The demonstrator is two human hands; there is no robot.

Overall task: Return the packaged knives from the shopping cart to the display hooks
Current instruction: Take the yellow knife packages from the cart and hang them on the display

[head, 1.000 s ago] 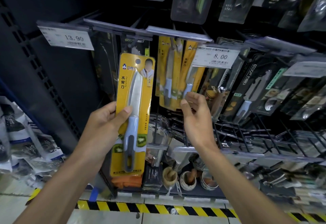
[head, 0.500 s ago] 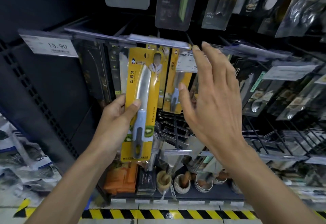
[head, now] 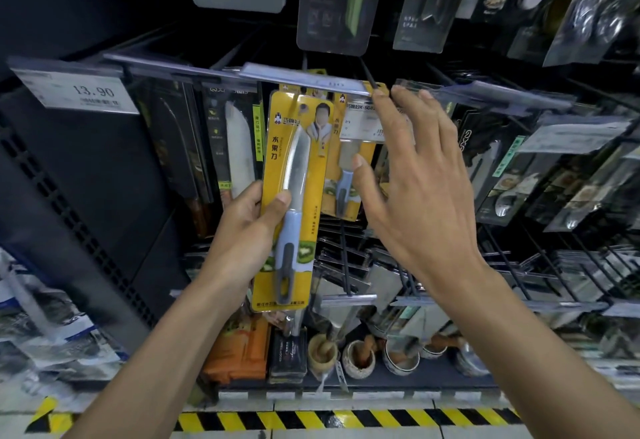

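Against a dark shelving wall of hanging blades, the left hand (head: 242, 241) grips the upright packaged knife (head: 291, 203) mid-card, its hang hole just below the display hook (head: 367, 75), where the empty, spread right hand (head: 415, 196) lifts the price tag holder (head: 304, 78).

Two hands are in view, the left hand (head: 242, 234) at about 7 o'clock and the right hand (head: 415, 196) at about 4 o'clock from the middle. I count two yellow knife packages: one held package (head: 294, 175) and one hanging package (head: 349, 168) just beside it at 3 o'clock. On the bottom shelf stand three small mortars (head: 360, 359), and one readable price tag (head: 83, 96) is at 9 o'clock.
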